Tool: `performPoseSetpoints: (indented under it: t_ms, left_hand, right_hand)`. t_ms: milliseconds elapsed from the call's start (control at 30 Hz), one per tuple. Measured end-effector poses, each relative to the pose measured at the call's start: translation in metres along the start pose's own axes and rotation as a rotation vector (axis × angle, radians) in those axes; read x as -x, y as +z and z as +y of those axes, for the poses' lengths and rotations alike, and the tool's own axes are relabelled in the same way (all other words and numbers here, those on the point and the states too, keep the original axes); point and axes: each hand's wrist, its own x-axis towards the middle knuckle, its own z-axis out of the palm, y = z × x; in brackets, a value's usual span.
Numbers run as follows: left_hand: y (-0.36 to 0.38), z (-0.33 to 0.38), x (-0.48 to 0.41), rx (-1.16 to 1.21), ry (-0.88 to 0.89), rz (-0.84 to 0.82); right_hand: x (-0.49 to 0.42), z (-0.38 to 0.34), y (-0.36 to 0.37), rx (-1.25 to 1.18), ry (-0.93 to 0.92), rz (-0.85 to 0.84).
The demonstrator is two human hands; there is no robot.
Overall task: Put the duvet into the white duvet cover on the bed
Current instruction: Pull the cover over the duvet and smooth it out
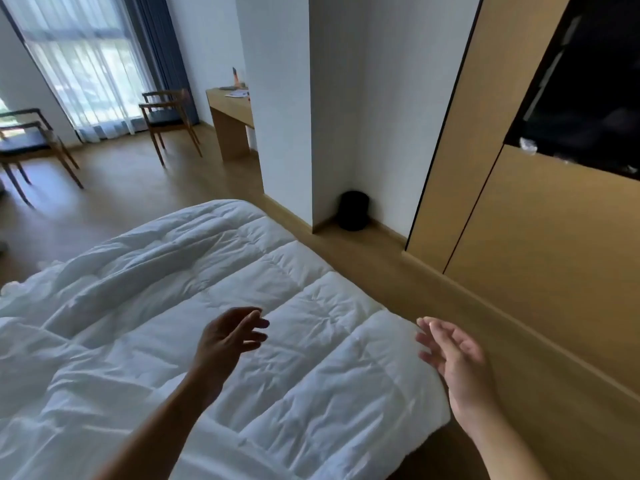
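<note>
Hovering out over the duvet (277, 271), both hands are up in front and neither has hold of anything. Over on one side, the left hand (228, 337) hangs above the quilted white surface, about mid-width of the near stretch. Its fingers are loosely spread and a little bent, its palm turned to the right. It looks just clear of the fabric, though whether it brushes it I cannot tell. Now the right hand (453, 358): it sits at the duvet's right edge, palm turned up and inward, fingers relaxed and slightly apart. Its fingertips are just beside the rounded border, and the wrist is out over the strip of floor (138, 188) alongside. So the duvet lies under the left hand and just to the left of the right one.

The duvet itself is spread across the bed with its stitched squares showing. It's flat and lightly creased on the right side, bunched into long folds toward the left. At the far left edge there's thinner, crumpled white cloth (31, 282); could be the cover, cannot tell from here.

Past the far end of the bed it's wooden floor, with a chair (169, 116) by the curtain (86, 64) and a second chair (27, 140) at the left edge. A desk (230, 116) stands against the white pillar (294, 98), with small items on top too tiny to make out. A black bin (353, 211) is tucked in the corner between the pillar and the wood-panelled wardrobe (536, 237) on the right
</note>
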Motion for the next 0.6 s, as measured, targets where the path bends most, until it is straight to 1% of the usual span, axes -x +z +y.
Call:
performPoseSetpoints:
  t_ms: [167,333,467,600]
  left_hand:
    - [0.123,0.027,-0.064,-0.023,0.042,-0.026]
    - [0.261,0.055,-0.114,0.048,0.037,0.021]
    - [0.343,0.061,-0.156,0.074,0.049,0.082]
    - [0.394,0.068,-0.221,0.075,0.052,0.133]
  right_hand:
    - [-0.125,-0.056,-0.074,-0.003,-0.052,-0.045]
    - [-0.241,-0.119,-0.138,0.015,-0.066,-0.085]
    - [-0.332,-0.145,-0.158,0.012,-0.066,-0.126]
    - [-0.423,-0.150,-0.160,0.027,-0.096,-0.114]
